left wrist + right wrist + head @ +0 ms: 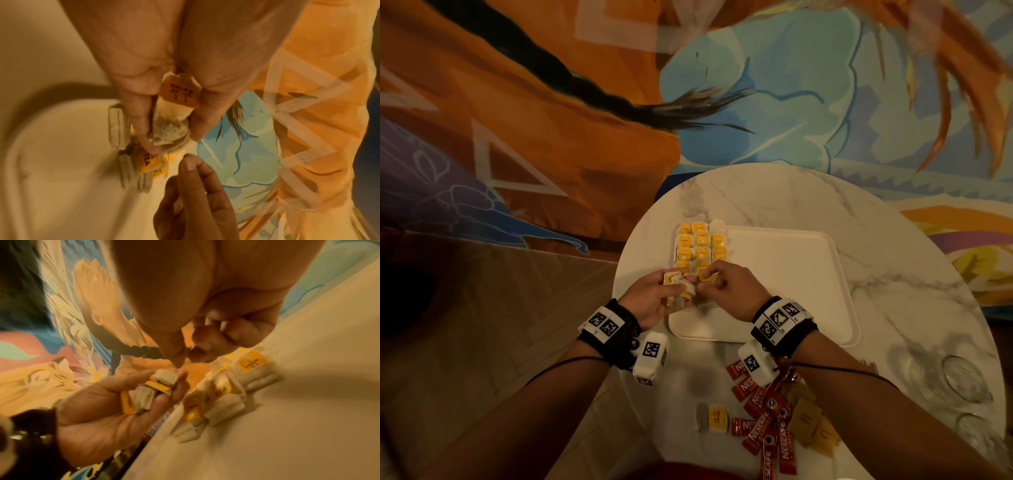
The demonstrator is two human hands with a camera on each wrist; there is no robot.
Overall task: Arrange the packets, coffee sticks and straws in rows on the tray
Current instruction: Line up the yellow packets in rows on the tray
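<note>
Our two hands meet over the near-left corner of the tray, sorting yellow tea packets.

Head view: our left hand (654,296) clutches a small bunch of packets (681,287) at the tray (791,274) edge, while our right hand (726,286) pinches one packet (705,275) at the near end of the rows of packets (700,246), which fill the tray's 10 o'clock corner. Coffee sticks (767,414) and one loose packet (717,418) lie on the marble table (893,274) at 6 o'clock. Left wrist view: our fingers (139,113) curl around a packet marked RELAX (179,95). Right wrist view: thumb and fingertips (197,353) are pressed together above the rows; we cannot tell what they pinch here.
</note>
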